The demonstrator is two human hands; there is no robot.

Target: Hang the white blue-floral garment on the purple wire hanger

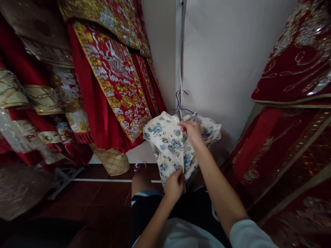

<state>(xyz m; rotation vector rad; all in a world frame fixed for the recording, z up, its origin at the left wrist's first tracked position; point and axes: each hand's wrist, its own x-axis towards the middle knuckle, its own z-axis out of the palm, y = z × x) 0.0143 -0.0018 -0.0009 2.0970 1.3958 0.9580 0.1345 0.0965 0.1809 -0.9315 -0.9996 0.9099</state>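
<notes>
A white garment with blue flowers (165, 137) hangs in front of me on a purple hanger (178, 106). Its front edge runs down the middle, dividing the two sides. Near the top of that edge, my right hand (190, 131) pinches the cloth between thumb and fingers. Lower down, my left hand (175, 186) is closed on the same edge. Whether there is a zipper or buttons along it, I cannot tell. The garment's lower end is partly hidden by my left hand and lap.
Red embroidered robes (113, 79) hang on the left, and more red beaded garments (292, 75) hang on the right. A pale strap or cord (180, 62) runs down the white wall (219, 51) to the hanger. A white rack bar (103, 180) crosses low above the dark red tiled floor (90, 196).
</notes>
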